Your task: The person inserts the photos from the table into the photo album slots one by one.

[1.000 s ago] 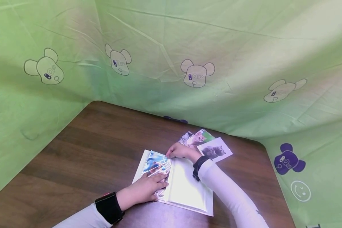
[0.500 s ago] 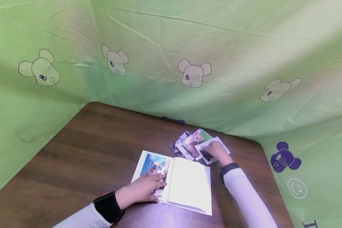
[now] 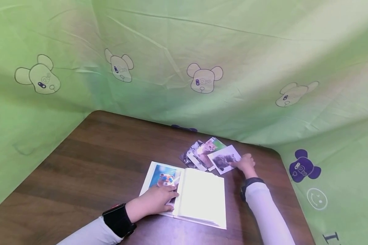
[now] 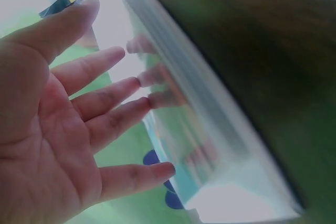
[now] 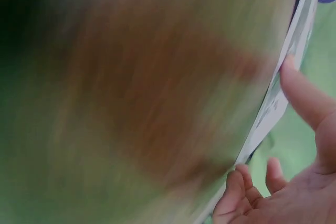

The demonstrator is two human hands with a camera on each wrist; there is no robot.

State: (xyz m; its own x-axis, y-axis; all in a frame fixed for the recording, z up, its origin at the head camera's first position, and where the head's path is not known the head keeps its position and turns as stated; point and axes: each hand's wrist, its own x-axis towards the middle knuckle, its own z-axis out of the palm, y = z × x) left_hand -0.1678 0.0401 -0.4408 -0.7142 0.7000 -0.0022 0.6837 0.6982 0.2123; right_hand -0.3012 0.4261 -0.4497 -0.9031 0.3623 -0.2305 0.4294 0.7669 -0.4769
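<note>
A white-bordered print of a grey cat [image 3: 219, 159] lies on the brown wood-grained table [image 3: 64, 170], overlapping the fanned heap beside it, in which a print of a tan cat against green [image 3: 204, 151] covers part of a darker, greyish print [image 3: 190, 154]. The right hand [image 3: 246, 164] is at the grey cat print's right corner, its thumb touching the print and its curled fingers near the corner; thumb and fingers stand apart, and whether they pinch the card I cannot tell. Nearer the person, a white photo album [image 3: 202, 199] lies open, its right page bright white. Its left page shows a glossy blue picture of an orange furry animal in blue glasses [image 3: 164, 177], partly covered by the left hand [image 3: 154, 200], which rests there with fingers extended and spread, gripping nothing. Black wristbands [image 3: 118, 219] circle both wrists over white sleeves [image 3: 89, 233]. Behind the table hangs a green cloth printed with bear heads [image 3: 159, 51].
</note>
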